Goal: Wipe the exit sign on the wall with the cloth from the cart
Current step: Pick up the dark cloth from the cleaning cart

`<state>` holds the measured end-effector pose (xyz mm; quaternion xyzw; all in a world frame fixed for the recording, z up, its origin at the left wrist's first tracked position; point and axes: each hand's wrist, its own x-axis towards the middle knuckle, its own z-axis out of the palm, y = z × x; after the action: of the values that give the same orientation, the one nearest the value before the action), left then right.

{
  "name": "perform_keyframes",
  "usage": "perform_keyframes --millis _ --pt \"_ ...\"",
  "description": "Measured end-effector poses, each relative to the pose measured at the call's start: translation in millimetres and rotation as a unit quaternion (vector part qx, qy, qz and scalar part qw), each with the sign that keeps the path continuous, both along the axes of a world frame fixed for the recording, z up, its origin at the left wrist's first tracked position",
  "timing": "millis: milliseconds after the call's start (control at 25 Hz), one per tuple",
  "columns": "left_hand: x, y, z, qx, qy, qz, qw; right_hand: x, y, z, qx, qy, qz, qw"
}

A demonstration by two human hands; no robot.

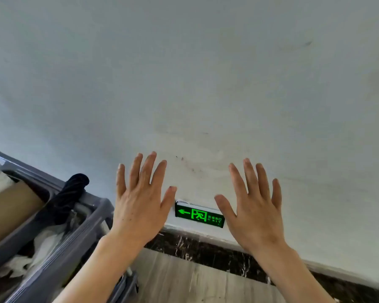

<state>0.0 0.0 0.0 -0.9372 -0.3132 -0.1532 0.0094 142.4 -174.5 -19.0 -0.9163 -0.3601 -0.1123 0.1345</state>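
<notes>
A lit green exit sign (199,214) is mounted low on the white wall (206,84), just above the dark marble skirting. My left hand (140,204) is raised with fingers spread, left of the sign, holding nothing. My right hand (255,206) is spread the same way to the sign's right, also holding nothing. A dark cloth (67,199) hangs over the rim of the grey cart (90,228) at the left, apart from both hands.
The cart holds white bags or cloths (44,243) and a brown cardboard piece (9,211). Dark marble skirting (217,252) runs along the wall base. Light wood-look floor (184,278) lies between my arms.
</notes>
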Motion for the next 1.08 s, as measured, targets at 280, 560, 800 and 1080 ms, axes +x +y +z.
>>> perform_keyframes --millis 280,560,800,1080 --pt "-42 -19 -68 -0.041 0.076 0.03 0.996 -37 1 -61 -0.073 0.061 0.043 0.995" --pt "-61 -33 -88 -0.045 0.077 0.092 0.992 -48 2 -72 -0.097 0.076 0.087 0.989" --pt "-72 -42 -82 -0.05 0.049 0.14 0.988 -47 6 -67 -0.074 0.079 0.136 0.985" --pt "-109 -38 -77 -0.059 0.046 0.226 0.971 -56 41 -67 -0.038 0.091 0.231 0.968"
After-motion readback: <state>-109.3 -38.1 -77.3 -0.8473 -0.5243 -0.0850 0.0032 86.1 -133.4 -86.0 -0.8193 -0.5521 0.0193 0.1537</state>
